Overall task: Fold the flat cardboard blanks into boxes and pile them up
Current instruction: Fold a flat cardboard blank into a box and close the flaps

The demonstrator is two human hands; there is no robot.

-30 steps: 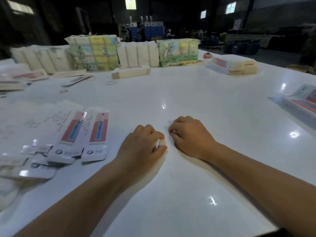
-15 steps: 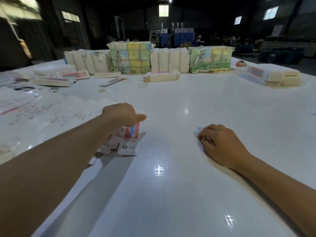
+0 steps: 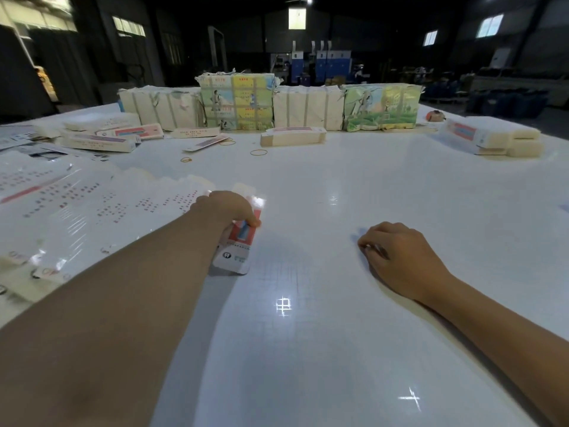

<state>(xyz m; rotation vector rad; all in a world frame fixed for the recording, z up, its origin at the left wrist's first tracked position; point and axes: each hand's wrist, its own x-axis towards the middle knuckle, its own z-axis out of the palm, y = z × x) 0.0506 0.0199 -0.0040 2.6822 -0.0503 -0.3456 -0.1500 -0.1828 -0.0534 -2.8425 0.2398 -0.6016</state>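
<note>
Pinched between my left hand's [image 3: 229,208] thumb and curled fingers is one flat cardboard blank [image 3: 237,245], its red-and-blue printed panel and white end flap hanging toward me at six o'clock from the grip. That arm reaches straight out, knuckles up, over the edge of the fanned spread of blanks [image 3: 101,208], thin glossy white card with rows of small red print lying at nine o'clock from the hand. At three o'clock, well apart, my right hand [image 3: 400,257] rests on the smooth white table [image 3: 338,349] with its fingers curled under; whether it holds anything I cannot tell. Far off at twelve o'clock stand paper-wrapped bundles [image 3: 271,106], with a banded stack [image 3: 292,136] and loose rubber bands [image 3: 258,152] before them.
</note>
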